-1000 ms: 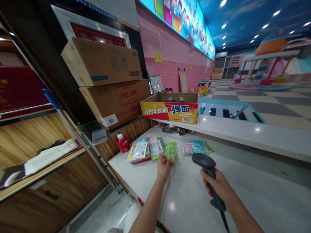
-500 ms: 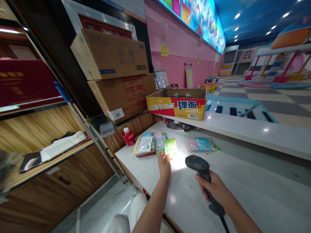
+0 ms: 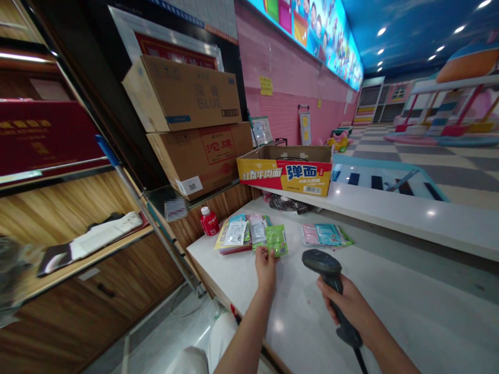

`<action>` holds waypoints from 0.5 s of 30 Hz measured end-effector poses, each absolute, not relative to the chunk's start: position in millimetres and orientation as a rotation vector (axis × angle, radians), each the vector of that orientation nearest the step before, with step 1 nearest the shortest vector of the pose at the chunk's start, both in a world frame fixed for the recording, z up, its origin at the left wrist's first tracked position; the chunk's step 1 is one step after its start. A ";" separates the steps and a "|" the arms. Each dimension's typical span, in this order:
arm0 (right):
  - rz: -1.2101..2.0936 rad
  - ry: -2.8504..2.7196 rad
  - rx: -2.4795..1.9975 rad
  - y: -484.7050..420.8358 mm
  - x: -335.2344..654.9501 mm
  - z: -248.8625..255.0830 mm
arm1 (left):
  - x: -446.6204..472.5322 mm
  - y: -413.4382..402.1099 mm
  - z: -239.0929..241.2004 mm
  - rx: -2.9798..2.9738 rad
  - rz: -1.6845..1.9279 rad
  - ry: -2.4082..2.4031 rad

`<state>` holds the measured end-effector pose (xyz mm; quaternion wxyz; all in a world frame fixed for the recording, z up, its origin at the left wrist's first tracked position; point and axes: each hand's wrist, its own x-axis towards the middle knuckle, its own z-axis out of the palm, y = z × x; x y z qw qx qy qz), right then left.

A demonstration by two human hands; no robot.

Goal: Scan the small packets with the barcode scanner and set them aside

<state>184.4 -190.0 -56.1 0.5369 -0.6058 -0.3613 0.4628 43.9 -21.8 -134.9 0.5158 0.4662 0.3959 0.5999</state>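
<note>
**Item 1, green packet (image 3: 277, 240).** It lies at the near right end of the row of packets (image 3: 237, 234) on the white tabletop (image 3: 390, 311). My left hand (image 3: 265, 265) is closed on its near edge with the fingertips. I cannot tell whether the packet is lifted clear or rests flat.

**Item 2, scanner (image 3: 323, 262).** The scanner is dark and pistol-shaped. My right hand (image 3: 349, 306) is wrapped tight round its grip, and its head points toward the green packet from just beside it.

**Item 3, surroundings.** A second small pile of packets (image 3: 325, 235) lies well to the right. A red bottle (image 3: 209, 222) stands at the left end of the row, and a yellow-and-red carton (image 3: 286, 174) sits on the raised ledge behind.

**Handling note.**
- As I judge it, I should keep my fingertips at the packet's edge so they stay off the printed code.
- The glossy face wants tilting slightly, so it does not glare back at the scanner head.
- The scanner should be held steady and aimed at this one packet, clear of its neighbours in the row.

**Change record.** Half a second ago a bright patch of scanner light lay on the tabletop beside the green packet, and the packet's face was lit. That light is now out, and the packet looks darker and lies lower.
</note>
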 end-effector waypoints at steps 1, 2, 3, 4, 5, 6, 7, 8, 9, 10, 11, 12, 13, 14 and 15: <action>1.104 -0.858 -1.446 -190.0 185.3 -56.5 | 43.3 -23.1 -133.8 1.110 1.435 0.940; 1.110 -0.861 -1.452 -190.1 186.3 -56.7 | 42.2 -24.2 -132.1 1.096 1.434 0.937; 1.115 -0.868 -1.456 -190.2 187.1 -57.0 | 40.6 -24.9 -129.7 1.079 1.445 0.939; 1.120 -0.877 -1.463 -190.4 187.7 -57.3 | 38.3 -24.6 -126.3 1.062 1.466 0.944; 1.119 -0.878 -1.470 -190.6 188.0 -57.7 | 35.2 -23.0 -121.7 1.045 1.494 0.948; 1.113 -0.872 -1.479 -190.8 187.8 -58.3 | 31.1 -19.7 -116.0 1.033 1.528 0.952; 1.106 -0.859 -1.488 -190.9 187.3 -59.2 | 26.0 -14.4 -109.1 1.027 1.567 0.955; 1.097 -0.843 -1.495 -191.1 186.6 -60.4 | 20.0 -7.2 -101.2 1.027 1.604 0.964; 1.074 -0.827 -1.498 -191.1 185.8 -61.9 | 12.9 1.8 -92.6 1.030 1.636 0.987; 1.057 -0.814 -1.495 -191.2 185.2 -63.7 | 5.0 12.5 -83.6 1.035 1.665 1.023; 1.061 -0.806 -1.494 -191.1 185.0 -65.7 | -3.6 24.3 -74.8 1.041 1.681 1.083; 1.077 -0.802 -1.499 -191.1 185.1 -67.8 | -12.5 36.6 -66.5 1.050 1.692 1.172; 1.098 -0.804 -1.507 -191.0 185.8 -69.8 | -21.3 49.0 -59.0 1.069 1.702 1.283; 1.120 -0.815 -1.508 -190.8 186.9 -71.6 | -29.9 60.9 -52.6 1.103 1.712 1.419; 1.117 -0.817 -1.520 -190.6 188.4 -73.1 | -37.8 71.8 -47.4 1.137 1.719 1.543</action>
